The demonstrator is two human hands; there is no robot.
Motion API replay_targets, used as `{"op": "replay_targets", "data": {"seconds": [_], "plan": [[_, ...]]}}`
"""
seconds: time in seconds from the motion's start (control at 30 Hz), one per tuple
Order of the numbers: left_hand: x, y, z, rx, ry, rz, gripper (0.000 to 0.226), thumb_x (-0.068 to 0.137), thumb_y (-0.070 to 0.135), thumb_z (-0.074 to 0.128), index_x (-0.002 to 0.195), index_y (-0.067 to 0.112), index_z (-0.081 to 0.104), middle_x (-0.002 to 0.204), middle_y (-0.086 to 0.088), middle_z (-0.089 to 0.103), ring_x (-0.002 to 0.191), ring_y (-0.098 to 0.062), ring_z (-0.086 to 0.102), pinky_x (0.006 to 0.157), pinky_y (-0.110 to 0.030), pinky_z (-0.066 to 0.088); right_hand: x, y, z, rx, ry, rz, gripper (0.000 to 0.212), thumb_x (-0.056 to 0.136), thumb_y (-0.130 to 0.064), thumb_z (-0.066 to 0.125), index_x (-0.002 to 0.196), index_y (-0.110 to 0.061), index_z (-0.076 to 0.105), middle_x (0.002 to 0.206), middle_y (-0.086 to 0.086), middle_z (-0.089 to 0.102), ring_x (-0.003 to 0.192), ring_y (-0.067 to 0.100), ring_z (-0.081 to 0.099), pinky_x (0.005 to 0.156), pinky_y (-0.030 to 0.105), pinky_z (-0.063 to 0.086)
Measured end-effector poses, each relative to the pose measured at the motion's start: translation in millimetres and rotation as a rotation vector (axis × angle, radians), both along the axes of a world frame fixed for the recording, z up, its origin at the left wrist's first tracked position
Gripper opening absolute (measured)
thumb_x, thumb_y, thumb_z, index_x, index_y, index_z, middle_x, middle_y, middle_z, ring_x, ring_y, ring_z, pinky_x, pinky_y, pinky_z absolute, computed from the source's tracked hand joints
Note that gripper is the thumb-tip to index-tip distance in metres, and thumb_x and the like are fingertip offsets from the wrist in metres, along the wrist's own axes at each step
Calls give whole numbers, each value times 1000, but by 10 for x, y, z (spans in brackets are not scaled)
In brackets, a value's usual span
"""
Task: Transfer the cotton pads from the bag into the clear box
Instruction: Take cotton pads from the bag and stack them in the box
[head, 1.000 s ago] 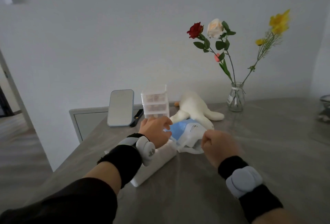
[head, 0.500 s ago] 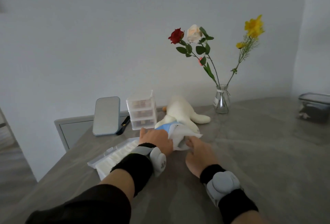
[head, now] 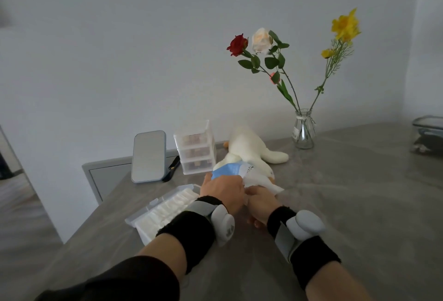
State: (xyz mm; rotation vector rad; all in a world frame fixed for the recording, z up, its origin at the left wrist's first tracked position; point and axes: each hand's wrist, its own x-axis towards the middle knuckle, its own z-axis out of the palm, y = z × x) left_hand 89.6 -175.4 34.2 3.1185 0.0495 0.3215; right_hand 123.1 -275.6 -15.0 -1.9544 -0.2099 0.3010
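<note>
While both hands meet over a grey table (head: 347, 192), they clamp a blue and white bag (head: 231, 170) between them, just right of the clear box (head: 148, 207). The left hand (head: 221, 191) curls over the bag's blue part, its back to the camera. The right hand (head: 260, 201) touches the left and pinches the bag's white end (the fingertips of both are hidden). Each wrist wears a black band with a grey device.

The box lies open near the table's left edge, and rows of white cotton pads (head: 167, 207) fill it. Behind the box stand a small mirror (head: 148, 154) and a clear stack of little drawers (head: 195, 147). A white plush toy (head: 251, 149) lies behind the bag, further right of the box. Well to the right of the box, by the wall, a glass vase (head: 303, 130) holds red, white and yellow flowers. Far right of the box, at the picture's edge, sits a dark lidded container (head: 428, 135). A broad stretch of grey tabletop runs right of the box, from the bag to that container and toward the viewer.
</note>
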Motion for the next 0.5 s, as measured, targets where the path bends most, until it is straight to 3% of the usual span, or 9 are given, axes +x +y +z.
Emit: {"op": "replay_targets", "data": {"seconds": [0.17,0.3,0.37,0.43,0.5], "plan": [[0,-9,10,3,21,17,24,101,31,31,82,25,44,85,4,52,86,-22,47,109,-43,26,-39,-80,51,42,54,-26,42,99,-7,28,137,-13,44,92,19,57,44,18,48,32,17,32],[-15,-18,38,-18,25,19,22,100,29,32,81,24,42,85,3,51,97,-27,55,104,-41,31,-95,-115,96,126,-69,-125,37,93,-1,42,122,-9,62,105,17,63,47,19,51,33,16,34],[-39,-26,70,-7,7,17,22,100,26,33,81,23,44,87,0,55,96,-28,57,100,-40,33,-125,-151,109,23,-284,-211,27,90,-11,56,113,-12,70,111,8,69,72,19,63,56,10,46],[-53,-34,99,0,0,18,20,99,24,35,83,22,46,92,-4,61,97,-29,59,95,-39,35,-154,-191,94,-165,-467,-289,23,88,-27,63,107,-17,72,110,-2,70,98,17,64,82,19,46],[-56,-33,113,8,-2,15,19,99,24,35,85,21,47,100,-6,65,99,-29,60,93,-39,36,-163,-213,58,-198,-566,-351,17,88,-29,63,100,-20,72,104,-4,70,98,17,62,80,24,44]]}}
